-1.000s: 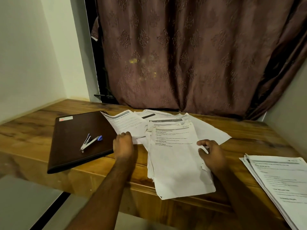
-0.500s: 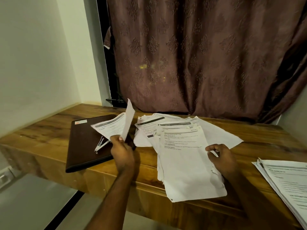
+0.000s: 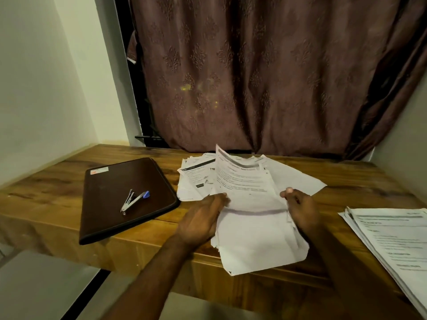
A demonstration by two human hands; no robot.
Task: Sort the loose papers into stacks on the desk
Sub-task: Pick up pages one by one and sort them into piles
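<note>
A messy pile of loose printed papers (image 3: 256,241) lies in the middle of the wooden desk (image 3: 46,195), its near end hanging over the front edge. A printed sheet (image 3: 242,181) is raised above the pile, tilted toward me. My left hand (image 3: 201,218) holds the sheet's lower left edge. My right hand (image 3: 300,204) pinches its lower right edge, thumb on top. More loose sheets (image 3: 194,179) fan out behind and to the left. A tidier stack of papers (image 3: 390,236) sits at the desk's right edge.
A dark brown folder (image 3: 111,181) lies on the left part of the desk with a small stapler (image 3: 134,200) on it. A brown curtain (image 3: 265,77) hangs behind the desk. White walls close in on both sides.
My left hand carried the sheet it had lifted at the left over to the middle pile. Both hands now hold it above the pile.
</note>
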